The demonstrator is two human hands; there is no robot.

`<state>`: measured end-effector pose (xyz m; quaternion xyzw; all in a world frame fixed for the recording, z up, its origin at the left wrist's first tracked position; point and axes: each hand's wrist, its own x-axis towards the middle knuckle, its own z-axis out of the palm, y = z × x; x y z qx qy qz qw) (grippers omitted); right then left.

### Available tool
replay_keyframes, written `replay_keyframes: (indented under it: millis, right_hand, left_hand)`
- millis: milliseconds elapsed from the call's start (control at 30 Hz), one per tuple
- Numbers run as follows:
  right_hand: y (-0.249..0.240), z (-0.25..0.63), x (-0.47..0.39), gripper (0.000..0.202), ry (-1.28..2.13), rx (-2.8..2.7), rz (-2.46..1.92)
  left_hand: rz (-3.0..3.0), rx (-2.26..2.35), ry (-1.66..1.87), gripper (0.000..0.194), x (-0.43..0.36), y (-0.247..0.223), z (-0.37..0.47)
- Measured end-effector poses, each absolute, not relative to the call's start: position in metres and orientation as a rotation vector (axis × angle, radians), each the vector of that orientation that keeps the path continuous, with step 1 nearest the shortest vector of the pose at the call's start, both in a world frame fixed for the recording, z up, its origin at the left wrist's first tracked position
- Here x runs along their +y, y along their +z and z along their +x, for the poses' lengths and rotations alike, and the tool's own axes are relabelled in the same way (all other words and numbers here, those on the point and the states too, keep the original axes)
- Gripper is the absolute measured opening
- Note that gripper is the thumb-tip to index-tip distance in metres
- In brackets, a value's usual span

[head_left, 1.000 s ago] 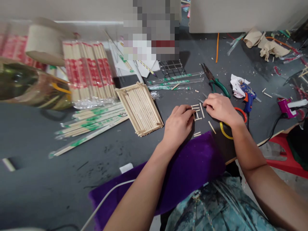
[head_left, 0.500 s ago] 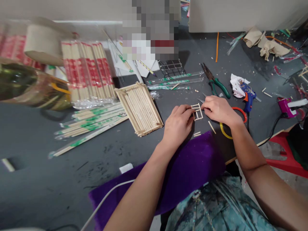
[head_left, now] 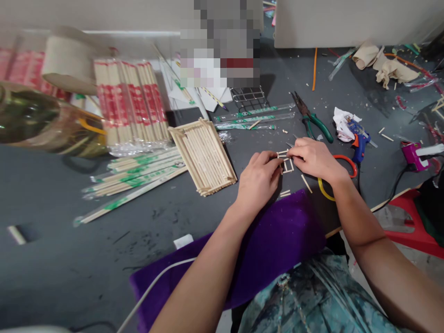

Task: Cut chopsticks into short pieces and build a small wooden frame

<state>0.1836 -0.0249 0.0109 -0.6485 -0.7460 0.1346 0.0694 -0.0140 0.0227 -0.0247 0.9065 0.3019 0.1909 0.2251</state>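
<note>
Wooden frame (head_left: 286, 166) lies near the worktop (head_left: 149, 247) front edge; right stick (head_left: 292, 165), apart a second ago, now seems to close its outline. I see left hand (head_left: 260, 175) pinching it; right hand (head_left: 310, 157), grip I can't tell.

The small stick frame (head_left: 292, 165) lies on the table (head_left: 104, 259) between your left hand (head_left: 259, 175) and your right hand (head_left: 314, 156). The stick tray (head_left: 207, 158) is just left of your left hand, with packs of chopsticks (head_left: 132, 102) farther left. The scissors (head_left: 353, 167) lie partly under your right hand. Behind that hand are the pliers (head_left: 310, 119), and the glue gun (head_left: 360, 143) is right of them. The cloth (head_left: 274, 240) is nearer to you, partly under your left arm (head_left: 203, 261).
</note>
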Motion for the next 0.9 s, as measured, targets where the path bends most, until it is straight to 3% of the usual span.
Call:
replay_keyframes:
  millis: [500,900]
  right_hand:
    - [0.005,0.181,-0.024,0.019,0.301,-2.208,-1.907]
    - [0.025,0.194,-0.014,0.019,0.009,-1.945,-2.107]
  left_hand:
    - [2.481,0.830,0.565,0.024,0.023,-0.026,-0.013]
    - [2.372,0.926,0.739,0.019,0.025,-0.020,-0.015]
